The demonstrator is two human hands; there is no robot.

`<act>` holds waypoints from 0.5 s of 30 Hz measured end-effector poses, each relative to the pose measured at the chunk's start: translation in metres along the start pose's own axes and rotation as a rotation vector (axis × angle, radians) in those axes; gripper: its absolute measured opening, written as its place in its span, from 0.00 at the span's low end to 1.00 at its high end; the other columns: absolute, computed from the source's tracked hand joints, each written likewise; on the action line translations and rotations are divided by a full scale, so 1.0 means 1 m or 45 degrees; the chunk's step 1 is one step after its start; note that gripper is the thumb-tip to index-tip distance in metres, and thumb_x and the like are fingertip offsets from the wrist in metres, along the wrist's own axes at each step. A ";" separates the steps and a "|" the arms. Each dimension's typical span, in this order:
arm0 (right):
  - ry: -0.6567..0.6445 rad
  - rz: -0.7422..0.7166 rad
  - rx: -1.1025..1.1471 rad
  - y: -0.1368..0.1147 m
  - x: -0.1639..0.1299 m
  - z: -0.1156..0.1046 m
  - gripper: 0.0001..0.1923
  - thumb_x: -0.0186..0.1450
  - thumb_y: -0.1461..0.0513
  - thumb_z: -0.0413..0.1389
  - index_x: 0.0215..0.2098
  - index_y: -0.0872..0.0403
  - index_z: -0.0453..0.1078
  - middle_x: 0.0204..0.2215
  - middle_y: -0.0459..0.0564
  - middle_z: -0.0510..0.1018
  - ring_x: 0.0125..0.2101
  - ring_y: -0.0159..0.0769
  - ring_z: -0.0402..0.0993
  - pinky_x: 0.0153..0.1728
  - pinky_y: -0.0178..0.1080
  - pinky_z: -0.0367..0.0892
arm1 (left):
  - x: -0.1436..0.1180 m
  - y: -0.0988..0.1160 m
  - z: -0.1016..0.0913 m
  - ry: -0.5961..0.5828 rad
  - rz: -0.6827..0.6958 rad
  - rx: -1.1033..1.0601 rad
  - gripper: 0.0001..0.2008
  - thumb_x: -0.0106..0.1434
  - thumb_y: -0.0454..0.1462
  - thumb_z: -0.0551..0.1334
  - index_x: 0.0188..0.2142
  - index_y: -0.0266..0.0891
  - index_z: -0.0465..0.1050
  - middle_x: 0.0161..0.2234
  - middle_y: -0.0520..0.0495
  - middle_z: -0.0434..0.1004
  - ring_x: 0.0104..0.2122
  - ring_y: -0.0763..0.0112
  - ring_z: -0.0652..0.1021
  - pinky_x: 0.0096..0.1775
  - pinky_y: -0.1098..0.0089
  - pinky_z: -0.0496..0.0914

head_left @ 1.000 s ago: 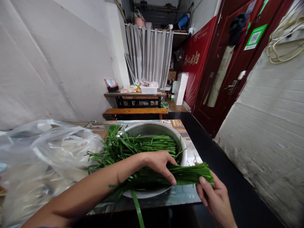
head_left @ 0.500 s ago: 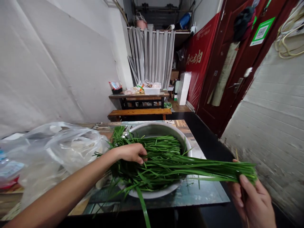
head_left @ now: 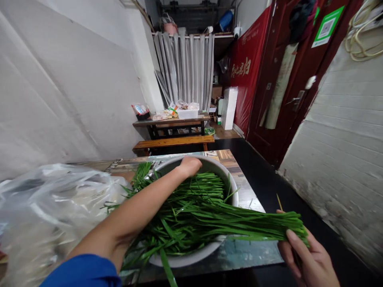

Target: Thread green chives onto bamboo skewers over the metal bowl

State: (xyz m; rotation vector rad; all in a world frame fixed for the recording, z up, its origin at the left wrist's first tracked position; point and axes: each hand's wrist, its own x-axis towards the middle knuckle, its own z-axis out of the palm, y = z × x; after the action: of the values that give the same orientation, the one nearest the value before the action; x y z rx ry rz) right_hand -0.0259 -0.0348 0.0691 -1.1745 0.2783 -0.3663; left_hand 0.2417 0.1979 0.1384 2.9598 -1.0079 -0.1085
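Note:
A long bunch of garlic chives (head_left: 254, 224) is gripped near its cut ends by my right hand (head_left: 308, 255), thumb on top. A thin stick (head_left: 279, 202) pokes up from the same hand. The leafy part of the bunch stretches left over the rim of a metal basin (head_left: 235, 195), which is heaped with more chives (head_left: 206, 187). At the basin's far side is my left hand (head_left: 191, 166), seen from its back above the pile. Its fingers point down and are hidden, so what they hold, if anything, does not show.
Clear plastic bags (head_left: 60, 207) fill the table's left side. A wooden bench (head_left: 173, 142) and a second table (head_left: 170, 119) holding a white tub (head_left: 188, 114) stand beyond. On the right are a dark red door (head_left: 278, 87) and a white brick wall (head_left: 338, 131).
My left hand has moved from the middle of the chives to the basin's far side. My right hand, still gripping the bunch, has shifted slightly left and down in view.

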 end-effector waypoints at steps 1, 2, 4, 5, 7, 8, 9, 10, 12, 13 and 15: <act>0.001 0.018 0.003 0.000 0.000 -0.001 0.21 0.60 0.56 0.56 0.49 0.56 0.64 0.09 0.37 0.57 0.12 0.24 0.47 0.13 0.29 0.46 | 0.008 0.002 0.005 -0.020 0.013 -0.012 0.15 0.55 0.35 0.56 0.42 0.39 0.73 0.42 0.45 0.75 0.42 0.63 0.73 0.40 0.72 0.63; 0.000 0.027 0.011 0.000 0.001 -0.001 0.22 0.59 0.56 0.56 0.49 0.56 0.64 0.09 0.37 0.57 0.12 0.24 0.47 0.12 0.29 0.44 | 0.015 0.004 0.009 -0.059 0.023 -0.021 0.16 0.55 0.37 0.57 0.44 0.39 0.72 0.43 0.45 0.74 0.41 0.64 0.73 0.40 0.73 0.63; -0.002 0.027 0.024 0.001 0.001 -0.002 0.22 0.59 0.55 0.57 0.48 0.56 0.64 0.09 0.37 0.57 0.12 0.23 0.47 0.11 0.28 0.42 | 0.025 0.004 0.016 -0.188 -0.015 -0.028 0.23 0.51 0.42 0.62 0.46 0.39 0.70 0.44 0.44 0.73 0.42 0.63 0.73 0.40 0.73 0.64; 0.001 0.023 0.026 0.001 0.001 -0.003 0.22 0.58 0.55 0.57 0.48 0.56 0.64 0.09 0.37 0.57 0.12 0.23 0.47 0.11 0.28 0.42 | 0.029 0.003 0.018 -0.271 -0.064 -0.027 0.27 0.47 0.45 0.64 0.47 0.37 0.69 0.45 0.42 0.72 0.42 0.61 0.73 0.40 0.72 0.64; 0.004 0.027 0.016 0.001 0.001 -0.003 0.22 0.59 0.55 0.57 0.48 0.56 0.64 0.09 0.37 0.58 0.12 0.23 0.47 0.11 0.28 0.42 | 0.033 -0.001 0.021 -0.434 -0.163 -0.043 0.33 0.43 0.48 0.66 0.47 0.34 0.68 0.47 0.39 0.71 0.44 0.59 0.71 0.41 0.72 0.64; 0.002 0.040 0.009 0.000 0.000 -0.004 0.22 0.59 0.55 0.56 0.48 0.55 0.63 0.09 0.38 0.58 0.12 0.23 0.47 0.11 0.28 0.43 | 0.033 -0.004 0.021 -0.501 -0.187 -0.071 0.33 0.42 0.49 0.65 0.46 0.34 0.69 0.46 0.39 0.71 0.44 0.59 0.71 0.41 0.72 0.64; -0.001 0.054 0.005 0.000 0.000 -0.004 0.23 0.58 0.55 0.57 0.49 0.55 0.63 0.10 0.38 0.58 0.12 0.23 0.47 0.11 0.28 0.43 | 0.032 -0.006 0.020 -0.557 -0.187 -0.118 0.32 0.43 0.50 0.64 0.45 0.34 0.70 0.45 0.41 0.72 0.43 0.60 0.72 0.41 0.72 0.64; -0.002 0.063 0.007 0.000 -0.001 -0.004 0.23 0.58 0.55 0.57 0.49 0.55 0.63 0.10 0.38 0.59 0.12 0.23 0.47 0.11 0.28 0.43 | 0.030 -0.008 0.018 -0.593 -0.171 -0.176 0.29 0.44 0.50 0.64 0.43 0.34 0.71 0.43 0.42 0.74 0.41 0.61 0.73 0.40 0.72 0.64; -0.002 0.068 0.018 0.000 -0.001 -0.004 0.24 0.58 0.55 0.57 0.49 0.55 0.62 0.10 0.37 0.58 0.11 0.23 0.47 0.11 0.27 0.43 | 0.025 -0.010 0.011 -0.577 -0.127 -0.294 0.25 0.45 0.50 0.63 0.39 0.35 0.73 0.38 0.46 0.76 0.38 0.64 0.74 0.38 0.73 0.64; -0.003 0.060 0.025 0.000 -0.002 -0.005 0.24 0.58 0.55 0.57 0.49 0.55 0.63 0.09 0.37 0.57 0.11 0.23 0.47 0.10 0.27 0.43 | 0.021 -0.009 0.007 -0.527 -0.109 -0.335 0.24 0.46 0.49 0.63 0.38 0.35 0.73 0.36 0.47 0.76 0.36 0.65 0.74 0.37 0.73 0.64; -0.011 0.035 0.031 0.001 -0.002 -0.005 0.23 0.58 0.55 0.57 0.49 0.55 0.63 0.09 0.37 0.57 0.11 0.24 0.48 0.10 0.27 0.43 | 0.013 -0.004 -0.003 -0.362 -0.073 -0.328 0.21 0.47 0.47 0.63 0.37 0.35 0.73 0.34 0.48 0.76 0.34 0.65 0.74 0.36 0.73 0.64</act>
State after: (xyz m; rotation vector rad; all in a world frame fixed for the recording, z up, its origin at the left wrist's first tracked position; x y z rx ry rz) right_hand -0.0296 -0.0378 0.0662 -1.1474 0.2814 -0.3396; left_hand 0.2543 0.1931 0.1404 2.7850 -0.8539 -0.6247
